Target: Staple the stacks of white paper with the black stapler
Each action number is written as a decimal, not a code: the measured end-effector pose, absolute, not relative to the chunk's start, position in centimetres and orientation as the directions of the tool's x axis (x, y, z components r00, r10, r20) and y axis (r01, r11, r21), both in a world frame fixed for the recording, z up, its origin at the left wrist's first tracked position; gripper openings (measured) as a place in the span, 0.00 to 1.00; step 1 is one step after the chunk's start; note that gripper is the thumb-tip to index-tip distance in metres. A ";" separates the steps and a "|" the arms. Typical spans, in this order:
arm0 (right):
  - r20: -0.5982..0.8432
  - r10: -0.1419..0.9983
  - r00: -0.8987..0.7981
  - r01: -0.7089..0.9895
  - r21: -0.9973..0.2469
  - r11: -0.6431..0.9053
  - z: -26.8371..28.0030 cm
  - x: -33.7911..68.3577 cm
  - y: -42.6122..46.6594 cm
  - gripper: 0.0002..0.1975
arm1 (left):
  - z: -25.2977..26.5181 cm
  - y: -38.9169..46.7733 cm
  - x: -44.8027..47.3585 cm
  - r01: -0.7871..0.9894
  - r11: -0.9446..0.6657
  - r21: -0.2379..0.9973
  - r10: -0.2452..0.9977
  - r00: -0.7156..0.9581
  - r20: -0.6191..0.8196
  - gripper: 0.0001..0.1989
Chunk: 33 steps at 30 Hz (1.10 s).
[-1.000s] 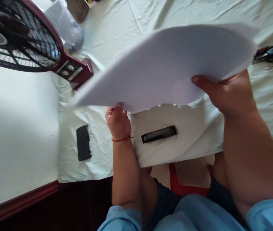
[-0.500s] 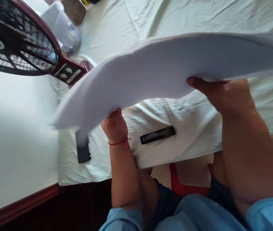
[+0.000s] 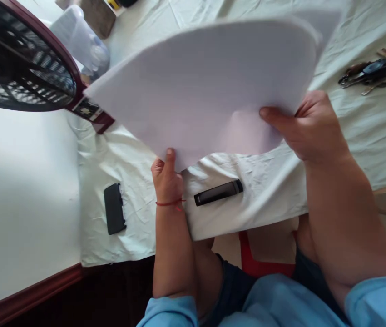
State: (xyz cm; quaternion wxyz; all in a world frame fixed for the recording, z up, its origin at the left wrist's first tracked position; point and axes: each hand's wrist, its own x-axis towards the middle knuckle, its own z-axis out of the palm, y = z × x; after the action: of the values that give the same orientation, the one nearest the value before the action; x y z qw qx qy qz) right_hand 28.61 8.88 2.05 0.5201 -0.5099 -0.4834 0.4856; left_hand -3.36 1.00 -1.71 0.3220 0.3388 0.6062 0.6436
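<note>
A large white sheet of paper (image 3: 206, 86) is held up above the cloth-covered table, bent in a curve, with a second flap showing behind its far right edge. My left hand (image 3: 168, 178), a red string on its wrist, pinches the near left edge with the thumb on top. My right hand (image 3: 310, 129) grips the right edge, thumb lying over the paper and the other fingers underneath. Below the sheet, on the cloth between my forearms, lies a black oblong case (image 3: 218, 192). Whether the paper is one sheet or several cannot be made out.
A black phone (image 3: 114, 209) lies at the left. The maroon fan (image 3: 26, 59) stands at the far left beside a clear plastic container (image 3: 80, 36). A bunch of keys (image 3: 377, 72) rests at the right on the pale tablecloth (image 3: 111, 156). A white wall (image 3: 26, 195) borders the left.
The paper has swung from a wide, low arch into a more raised, upright curve, its ends drawn inward. The keys and the whole phone have come into view.
</note>
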 end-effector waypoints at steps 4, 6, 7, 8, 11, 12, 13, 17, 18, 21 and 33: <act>0.021 0.997 0.080 -0.119 -0.992 0.031 2.3 28.2 9.4 0.06 | -0.8 1.5 -2.3 -0.188 -0.047 0.981 0.860 -0.507 -0.056 0.28; -0.021 0.994 0.108 -0.155 -0.988 -0.004 2.3 28.1 9.6 0.05 | -0.3 1.4 -2.0 -0.193 0.054 0.980 0.879 -0.457 -0.138 0.30; -0.036 0.993 0.113 -0.166 -0.986 -0.016 2.3 28.2 9.7 0.05 | -0.1 1.3 -1.9 -0.183 0.095 0.979 0.878 -0.448 -0.169 0.30; -0.043 0.992 0.116 -0.175 -0.984 -0.022 2.3 28.3 9.7 0.05 | 0.1 1.2 -1.8 -0.170 0.116 0.978 0.874 -0.451 -0.183 0.31; -0.039 0.994 0.106 -0.188 -0.982 -0.019 1.9 28.6 9.8 0.08 | 0.4 1.0 -1.6 -0.145 0.084 0.986 0.858 -0.493 -0.146 0.31; -0.039 0.994 0.101 -0.189 -0.982 -0.019 1.8 28.7 9.8 0.11 | 0.5 0.9 -1.5 -0.143 0.061 0.988 0.857 -0.501 -0.125 0.30; -0.041 0.995 0.095 -0.188 -0.982 -0.022 1.6 28.8 9.9 0.13 | 0.5 0.9 -1.5 -0.141 0.044 0.989 0.857 -0.504 -0.110 0.30; -0.041 0.995 0.096 -0.176 -0.984 -0.024 1.5 29.2 10.0 0.19 | 0.3 1.1 -1.5 -0.159 -0.010 0.987 0.858 -0.508 -0.073 0.28; -0.046 0.994 0.097 -0.177 -0.984 -0.028 1.5 29.2 10.0 0.18 | 0.2 1.1 -1.5 -0.163 -0.020 0.986 0.856 -0.512 -0.068 0.28; -0.080 0.992 0.101 -0.191 -0.980 -0.060 1.7 29.4 9.8 0.10 | 0.0 1.1 -1.8 -0.135 -0.017 0.991 0.863 -0.503 -0.054 0.30; -0.035 0.995 0.091 -0.141 -0.990 -0.022 1.5 29.5 9.6 0.16 | 0.4 0.5 -0.8 -0.129 -0.061 0.990 0.880 -0.476 -0.008 0.30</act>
State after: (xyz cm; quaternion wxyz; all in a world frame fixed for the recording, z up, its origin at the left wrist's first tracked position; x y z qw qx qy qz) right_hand 29.45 9.59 1.47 0.5496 -0.4934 -0.4326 0.5170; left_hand -0.83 0.46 0.38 0.3893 0.3326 0.5640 0.6479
